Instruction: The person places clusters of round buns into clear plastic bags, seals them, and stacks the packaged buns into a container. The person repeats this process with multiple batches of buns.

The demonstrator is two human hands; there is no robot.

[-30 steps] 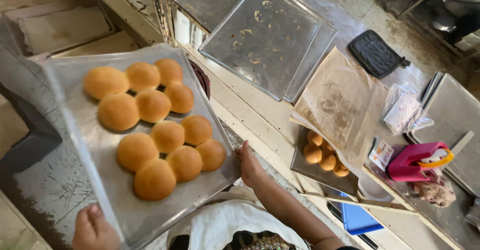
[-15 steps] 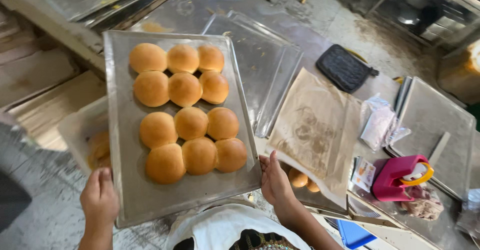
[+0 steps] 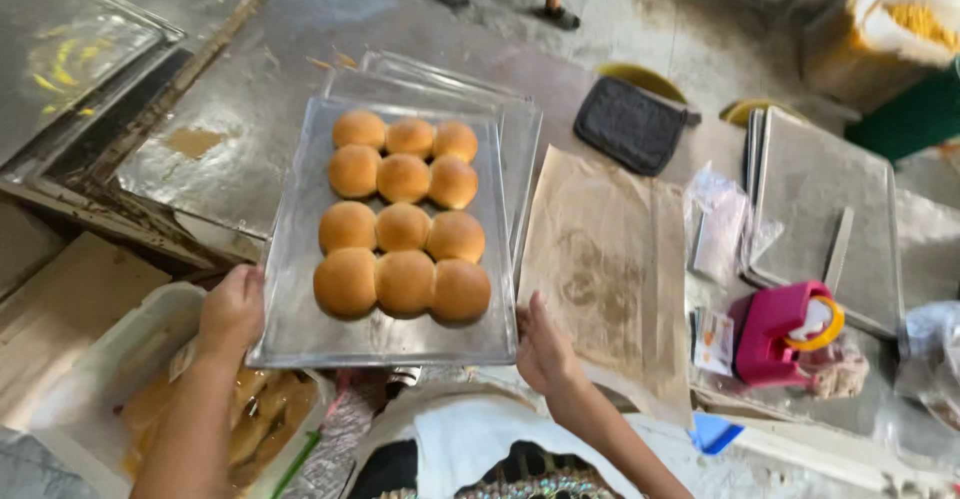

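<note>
Buns (image 3: pixel 403 231), twelve golden ones in four rows of three, sit on a metal tray (image 3: pixel 300 324) held level above the worktop (image 3: pixel 250 99). Left hand (image 3: pixel 232 309) clasps the tray's near left corner, thumb on top; right hand (image 3: pixel 543 347) grips the near right corner. Under its far end lie empty trays (image 3: pixel 520 124). Brown paper (image 3: pixel 610 259) lies just right, a dark mitt (image 3: pixel 630 124) beyond, a pink tape dispenser (image 3: pixel 785 334) farther right.

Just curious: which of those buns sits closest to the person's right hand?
The bun at the near right corner of the held tray, by the right hand.
</note>
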